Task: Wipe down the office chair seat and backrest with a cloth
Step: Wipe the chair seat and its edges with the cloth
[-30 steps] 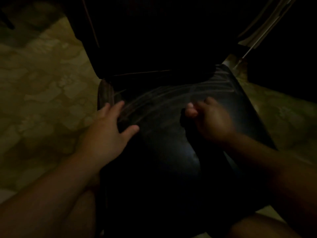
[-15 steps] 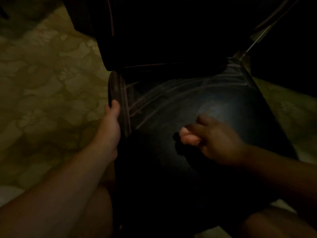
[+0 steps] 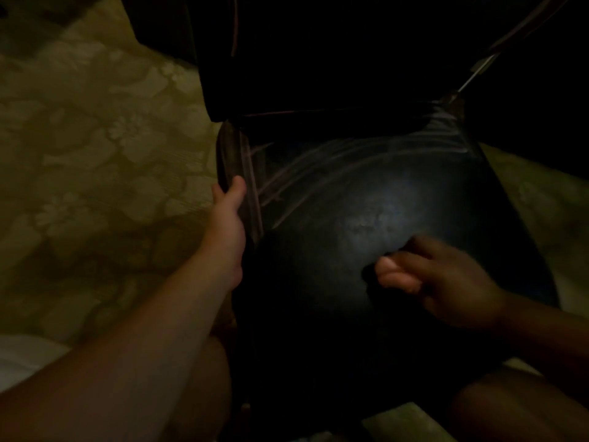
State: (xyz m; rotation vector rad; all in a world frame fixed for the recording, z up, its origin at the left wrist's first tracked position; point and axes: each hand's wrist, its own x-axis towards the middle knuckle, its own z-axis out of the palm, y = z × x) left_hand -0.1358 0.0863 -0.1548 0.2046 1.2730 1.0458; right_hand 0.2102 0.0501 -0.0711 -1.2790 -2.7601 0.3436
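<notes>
The scene is very dark. A black office chair seat fills the middle of the view, with pale wipe streaks across its far half. Its black backrest rises behind it, almost lost in shadow. My left hand grips the seat's left edge, thumb on top. My right hand is on the near right part of the seat, its fingers curled round a dark cloth that barely shows against the black seat.
A yellowish floor with a pale floral pattern lies left of the chair and shows again at the right. Thin metal parts of the chair frame stand at the upper right. My knees sit at the bottom edge.
My left hand moved from the seat top to gripping the seat's left edge. My right hand with the cloth slid from the far part of the seat toward me.
</notes>
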